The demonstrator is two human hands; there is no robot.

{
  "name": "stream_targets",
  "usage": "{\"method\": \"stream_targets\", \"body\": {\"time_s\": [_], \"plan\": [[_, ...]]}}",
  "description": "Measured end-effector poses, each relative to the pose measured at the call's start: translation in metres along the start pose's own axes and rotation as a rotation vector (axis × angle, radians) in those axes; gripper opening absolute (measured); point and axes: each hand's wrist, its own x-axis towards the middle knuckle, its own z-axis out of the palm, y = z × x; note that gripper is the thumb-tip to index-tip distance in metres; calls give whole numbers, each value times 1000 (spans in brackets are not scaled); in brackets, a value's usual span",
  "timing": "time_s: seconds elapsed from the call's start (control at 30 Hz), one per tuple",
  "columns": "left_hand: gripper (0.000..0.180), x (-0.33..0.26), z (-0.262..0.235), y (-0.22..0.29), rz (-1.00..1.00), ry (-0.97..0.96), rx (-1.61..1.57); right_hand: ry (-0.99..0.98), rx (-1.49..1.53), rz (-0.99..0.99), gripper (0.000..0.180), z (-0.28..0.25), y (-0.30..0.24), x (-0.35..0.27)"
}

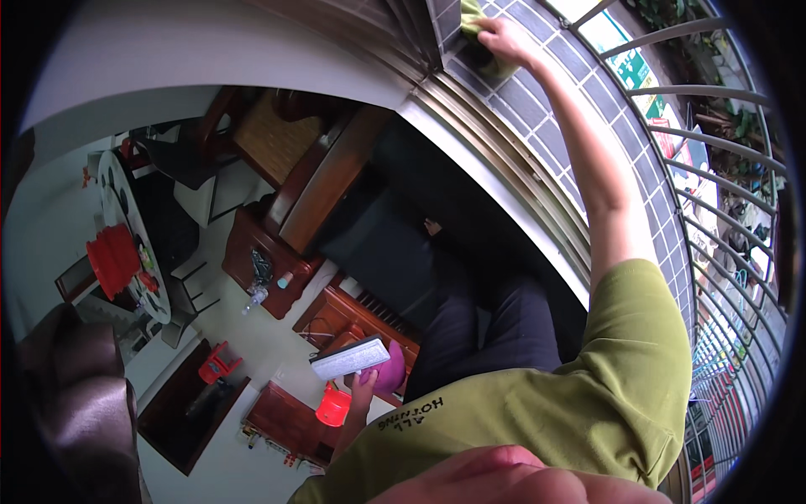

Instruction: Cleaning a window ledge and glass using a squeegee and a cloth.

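My right arm reaches out to the grey tiled window ledge (516, 102). There my right hand (509, 42) is closed on a yellow-green cloth (472, 15) that lies against the tiles by the window frame. Low in the head view, my left hand (364, 388) is closed around a flat rectangular block (351, 359) with a whitish speckled face and a dark edge. A purple cloth-like piece (389, 370) sits right beside that block, partly behind it. I cannot tell whether the two are joined.
A metal window track (529, 172) runs along the ledge, and curved metal bars (705, 92) stand beyond it. Below are a dark wooden side table (269, 260) with a bottle, a red bucket-like container (333, 407), a red stool (220, 363) and a round table (117, 181).
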Motion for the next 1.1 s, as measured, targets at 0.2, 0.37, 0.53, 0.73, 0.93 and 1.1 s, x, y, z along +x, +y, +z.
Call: {"method": "stream_targets", "body": {"time_s": [0.2, 0.37, 0.53, 0.73, 0.93, 1.1], "plan": [[48, 5, 17, 1, 13, -74, -102, -47, -224, -152, 50, 39, -34, -97], [54, 30, 13, -5, 46, -54, 28, -90, -346, -90, 45, 26, -10, -189], [52, 16, 32, 52, 117, -53, 157, -206, -382, 77, 53, -7, 36, -331], [52, 20, 45, 63, 107, -56, 169, -323, -367, 223, 58, -14, 43, -373], [47, 11, 45, 72, 9, -48, 172, -129, -320, -34, 48, 20, -2, -212], [45, 14, 39, 52, 100, -40, 65, -8, -355, -177, 41, 58, -43, -80]]}}
